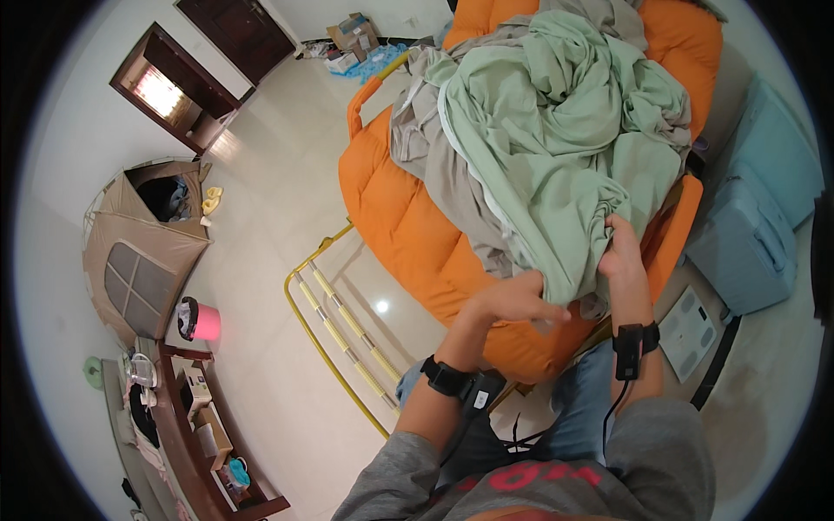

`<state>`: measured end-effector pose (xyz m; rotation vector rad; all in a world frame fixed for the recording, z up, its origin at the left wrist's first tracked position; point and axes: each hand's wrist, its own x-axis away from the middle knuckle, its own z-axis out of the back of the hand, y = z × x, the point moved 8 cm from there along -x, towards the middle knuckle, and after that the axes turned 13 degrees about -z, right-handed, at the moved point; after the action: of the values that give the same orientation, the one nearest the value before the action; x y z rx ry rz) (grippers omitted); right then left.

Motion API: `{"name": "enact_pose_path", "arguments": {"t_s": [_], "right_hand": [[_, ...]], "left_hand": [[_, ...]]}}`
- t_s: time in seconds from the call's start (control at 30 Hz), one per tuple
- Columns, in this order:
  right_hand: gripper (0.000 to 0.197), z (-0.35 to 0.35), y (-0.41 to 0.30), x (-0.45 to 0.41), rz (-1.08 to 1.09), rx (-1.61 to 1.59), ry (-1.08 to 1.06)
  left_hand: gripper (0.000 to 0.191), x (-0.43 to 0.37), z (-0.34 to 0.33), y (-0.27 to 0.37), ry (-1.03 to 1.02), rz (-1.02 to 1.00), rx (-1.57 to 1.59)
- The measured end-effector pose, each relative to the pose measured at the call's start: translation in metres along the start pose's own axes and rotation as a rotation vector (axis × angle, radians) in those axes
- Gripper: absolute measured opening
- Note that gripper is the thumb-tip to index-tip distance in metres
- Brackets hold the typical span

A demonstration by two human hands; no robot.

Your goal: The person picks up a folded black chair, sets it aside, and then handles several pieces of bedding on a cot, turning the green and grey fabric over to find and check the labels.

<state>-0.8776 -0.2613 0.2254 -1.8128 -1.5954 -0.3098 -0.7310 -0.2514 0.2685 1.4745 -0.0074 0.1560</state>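
A large crumpled pale green and grey-beige fabric cover [554, 130] lies heaped on an orange padded recliner [404, 221] with a yellow metal frame. My left hand [518, 296] is at the near end of the cover, its fingers partly hidden by the green cloth. Just to the right and a little farther off, my right hand [620, 247] grips a bunched part of the green cloth. A strip of white edging runs along the cover's left side, between the green and the grey fabric. Both wrists wear black straps with small devices.
Light blue suitcases [743, 241] and a white bathroom scale [688, 333] are at the right. The recliner's yellow footrest frame [339, 365] extends over the floor. At the left are a brown tent [146, 260], a pink bin [207, 322] and a dark wood cabinet [176, 417].
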Motion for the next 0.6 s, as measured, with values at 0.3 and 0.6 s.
{"name": "enact_pose_path", "arguments": {"t_s": [0.3,0.6], "right_hand": [[0.035,-0.017,0.009,0.008,0.170,0.289,0.016],[0.054,-0.036,-0.019,0.053,0.973,0.969,0.395]], "left_hand": [[0.031,0.002,-0.007,-0.006,0.290,0.004,-0.741],[0.023,0.027,0.035,0.017,0.844,-0.154,-0.379]]}}
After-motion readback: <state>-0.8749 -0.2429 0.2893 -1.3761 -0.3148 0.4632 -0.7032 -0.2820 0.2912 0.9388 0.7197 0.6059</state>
